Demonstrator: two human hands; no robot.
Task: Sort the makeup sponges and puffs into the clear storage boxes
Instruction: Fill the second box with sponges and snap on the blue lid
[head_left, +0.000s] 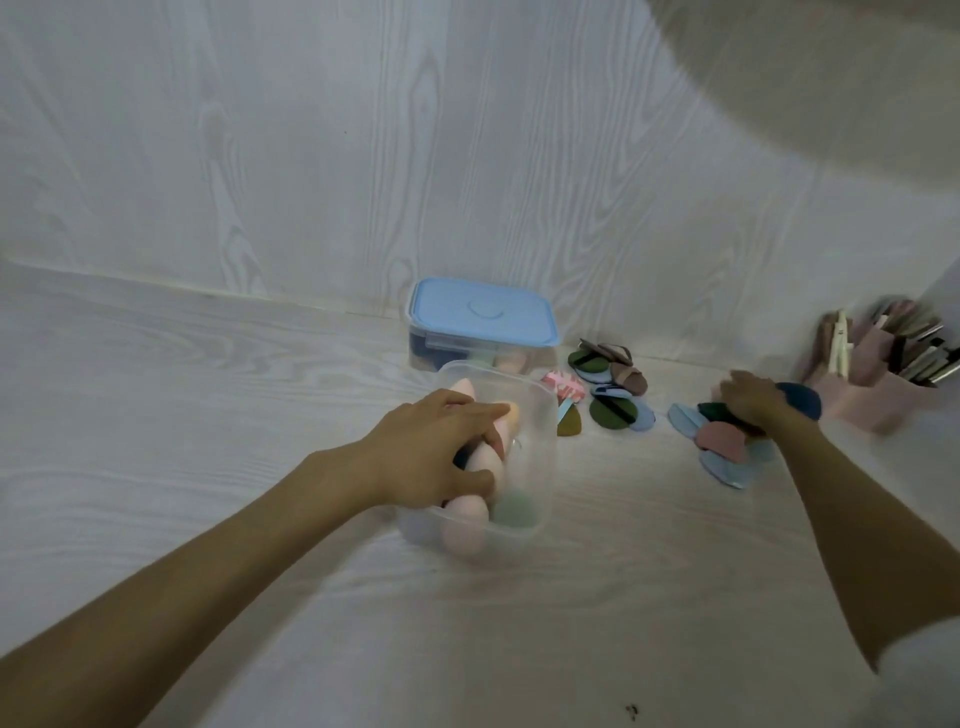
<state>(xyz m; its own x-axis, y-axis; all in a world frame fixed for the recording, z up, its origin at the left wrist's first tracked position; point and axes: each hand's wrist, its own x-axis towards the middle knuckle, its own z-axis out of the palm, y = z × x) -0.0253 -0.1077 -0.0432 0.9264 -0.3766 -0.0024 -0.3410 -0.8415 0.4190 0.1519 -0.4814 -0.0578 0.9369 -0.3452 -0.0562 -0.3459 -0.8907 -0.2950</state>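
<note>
An open clear box (535, 467) stands mid-table with pink sponges (462, 535) and a green sponge (511, 512) inside. My left hand (436, 447) reaches over its left rim and is closed around pink sponges inside it. Behind it a second clear box with a blue lid (483, 312) is shut, with sponges inside. My right hand (748, 397) presses down on a pile of flat puffs (724, 447), its fingers curled on them; a dark blue puff (802, 397) lies just beyond it. Another pile of green, brown and blue puffs (613, 389) lies between the boxes and my right hand.
A pink organiser (878, 400) holding brushes and sticks stands at the right edge, blurred. A small pink item (563, 387) and an olive puff (569, 426) lie beside the open box. A wall backs the table.
</note>
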